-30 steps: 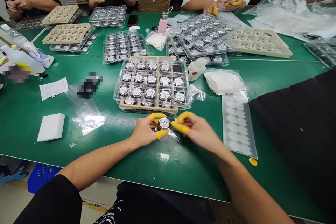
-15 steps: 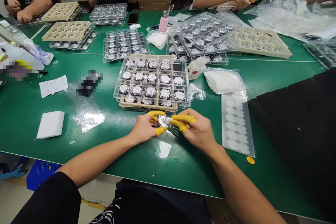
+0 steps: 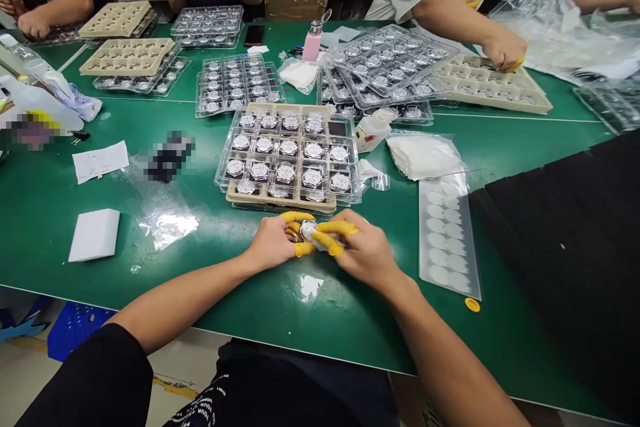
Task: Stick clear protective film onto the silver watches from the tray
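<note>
My left hand (image 3: 273, 241) pinches a round silver watch head (image 3: 307, 229) between yellow-cotted thumb and fingers, just above the green table. From the right, my right hand (image 3: 369, 252), also in yellow finger cots, closes on a small white wipe (image 3: 320, 240) and presses it to the watch head, covering part of it. Just beyond both hands lies a clear plastic tray (image 3: 327, 167) of similar watch heads, stacked on a beige tray (image 3: 231, 197).
A white bottle (image 3: 373, 130), folded white cloths (image 3: 415, 155) and a sheet of round stickers (image 3: 447, 240) lie to the right. Leftward are a white foam block (image 3: 94, 235) and a plastic bag (image 3: 167, 217). Co-workers sit opposite, behind more stacked trays (image 3: 393, 60).
My right hand has shifted slightly left over the watch head with the wipe. A co-worker's arm at the far right has reached down to a beige tray.
</note>
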`<action>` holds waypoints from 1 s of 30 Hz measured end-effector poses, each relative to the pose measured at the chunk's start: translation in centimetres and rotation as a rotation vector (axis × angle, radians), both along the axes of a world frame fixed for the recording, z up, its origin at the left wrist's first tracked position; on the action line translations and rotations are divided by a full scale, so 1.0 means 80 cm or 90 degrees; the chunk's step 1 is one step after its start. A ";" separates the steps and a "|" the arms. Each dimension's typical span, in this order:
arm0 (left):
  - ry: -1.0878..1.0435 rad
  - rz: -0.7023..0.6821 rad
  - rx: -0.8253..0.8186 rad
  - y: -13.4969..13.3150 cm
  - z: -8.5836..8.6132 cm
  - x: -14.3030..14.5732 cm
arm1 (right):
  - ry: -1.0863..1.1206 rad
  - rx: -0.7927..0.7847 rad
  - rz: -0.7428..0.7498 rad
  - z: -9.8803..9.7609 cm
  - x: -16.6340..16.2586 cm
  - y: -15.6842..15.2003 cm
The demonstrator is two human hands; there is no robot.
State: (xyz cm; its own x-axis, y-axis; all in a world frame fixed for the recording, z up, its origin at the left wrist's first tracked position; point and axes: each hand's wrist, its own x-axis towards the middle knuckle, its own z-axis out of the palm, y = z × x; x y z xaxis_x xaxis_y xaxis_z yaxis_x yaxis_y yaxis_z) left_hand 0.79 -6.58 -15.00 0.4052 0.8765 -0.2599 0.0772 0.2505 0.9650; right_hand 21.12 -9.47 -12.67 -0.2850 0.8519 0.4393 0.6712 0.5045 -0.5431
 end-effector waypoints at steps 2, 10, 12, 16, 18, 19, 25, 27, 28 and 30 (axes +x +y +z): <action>-0.001 -0.009 -0.009 0.000 0.001 0.000 | -0.061 -0.025 0.037 -0.004 -0.006 0.000; 0.019 -0.003 -0.005 0.000 0.000 0.000 | 0.003 -0.044 0.007 0.002 0.011 0.001; 0.014 -0.009 0.003 0.000 -0.002 0.000 | -0.006 -0.049 0.047 0.001 0.006 0.002; 0.017 -0.004 0.008 0.000 -0.004 -0.001 | -0.063 -0.094 0.037 0.000 0.013 0.003; 0.025 -0.003 0.008 0.000 -0.005 -0.001 | -0.027 -0.098 0.012 0.001 0.014 0.003; 0.025 -0.005 0.008 0.000 -0.005 -0.001 | -0.001 -0.096 0.012 0.002 0.012 0.003; -0.008 -0.005 -0.021 0.001 -0.003 0.000 | -0.025 -0.101 0.029 0.001 0.008 0.005; -0.001 0.002 -0.025 0.001 -0.002 0.001 | -0.015 -0.111 -0.020 0.001 0.013 0.004; 0.002 0.001 -0.023 0.001 -0.002 0.000 | 0.006 -0.115 -0.032 0.001 0.013 0.003; 0.004 -0.005 -0.016 0.002 -0.003 0.000 | 0.048 -0.117 -0.009 0.002 0.009 0.001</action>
State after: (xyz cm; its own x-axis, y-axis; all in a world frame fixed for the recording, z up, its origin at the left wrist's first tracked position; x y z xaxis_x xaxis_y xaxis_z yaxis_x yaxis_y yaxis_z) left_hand 0.79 -6.45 -15.27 0.4104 0.8665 -0.2842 0.0856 0.2737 0.9580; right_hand 21.80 -9.37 -12.54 -0.2442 0.9238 0.2950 0.6318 0.3823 -0.6743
